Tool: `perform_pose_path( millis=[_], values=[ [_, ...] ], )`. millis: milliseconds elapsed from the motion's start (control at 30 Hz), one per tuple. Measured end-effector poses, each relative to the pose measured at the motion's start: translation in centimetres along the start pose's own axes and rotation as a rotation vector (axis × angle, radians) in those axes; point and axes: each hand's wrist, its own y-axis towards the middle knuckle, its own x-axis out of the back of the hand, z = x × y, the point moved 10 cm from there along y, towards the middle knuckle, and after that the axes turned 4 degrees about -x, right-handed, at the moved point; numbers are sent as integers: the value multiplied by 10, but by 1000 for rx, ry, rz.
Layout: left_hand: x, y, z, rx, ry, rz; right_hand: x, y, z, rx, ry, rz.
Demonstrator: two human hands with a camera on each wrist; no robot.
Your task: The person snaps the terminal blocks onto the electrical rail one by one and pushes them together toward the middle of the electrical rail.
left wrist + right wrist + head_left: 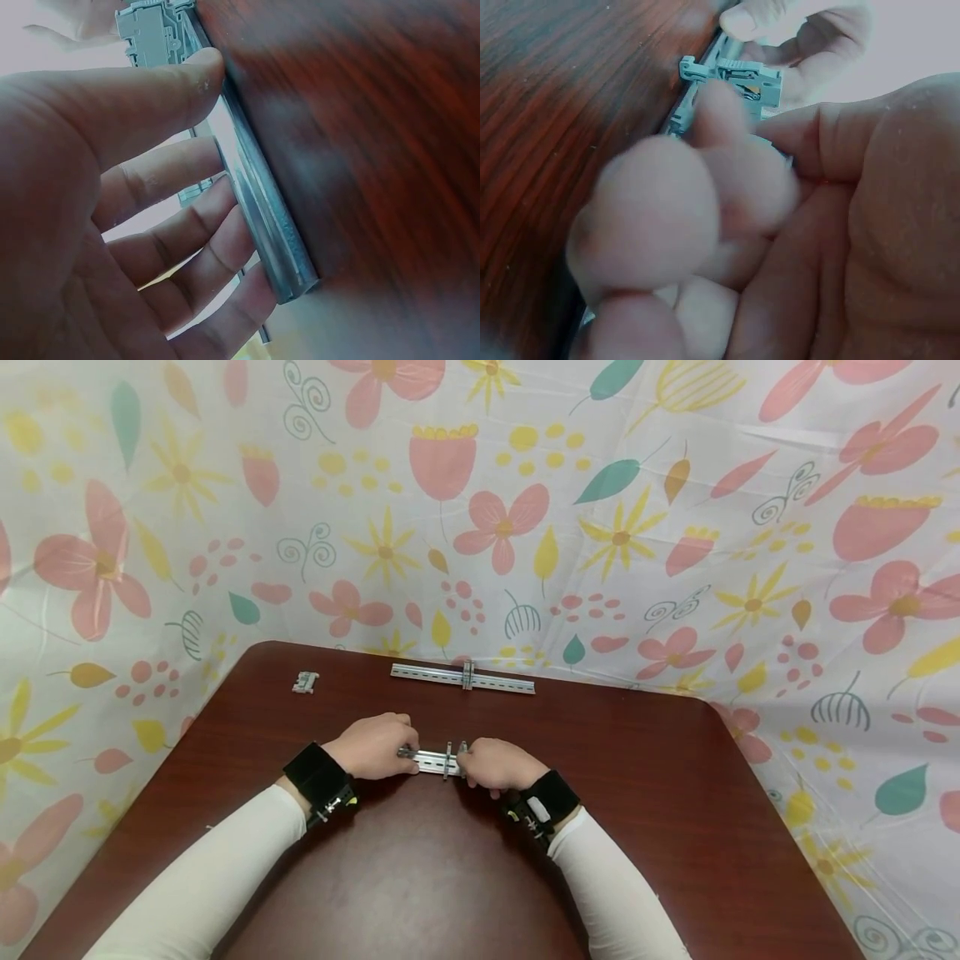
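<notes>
A slotted metal DIN rail (431, 762) lies across the middle of the table between both hands. My left hand (375, 747) grips its left end, thumb on one edge and fingers along the other in the left wrist view. A grey terminal block (448, 760) sits upright across the rail; it also shows in the right wrist view as a grey housing (750, 79). Just right of it, my right hand (501, 766) pinches a second grey terminal block (462, 747) at the rail. Curled fingers hide most of that block and the rail's right part.
Behind the hands, another DIN rail (501, 683) lies near the table's back edge with grey terminal blocks (468, 675) at its middle. A loose grey terminal block (305, 682) rests at the back left. A floral curtain (480, 527) hangs behind the brown table (637, 760).
</notes>
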Motion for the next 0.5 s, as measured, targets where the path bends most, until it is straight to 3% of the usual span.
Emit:
perform_pose_path(
  millis=[167,367,500],
  values=[
    [0,1,-1,-2,9,-1,-4,0,5,17,-21,6],
    [1,1,-7,-30,51,-10,-14,-2,18,102,-153,37],
    [1,2,-11,-52,84,-22,-26,14,9,145,-219,18]
  ],
)
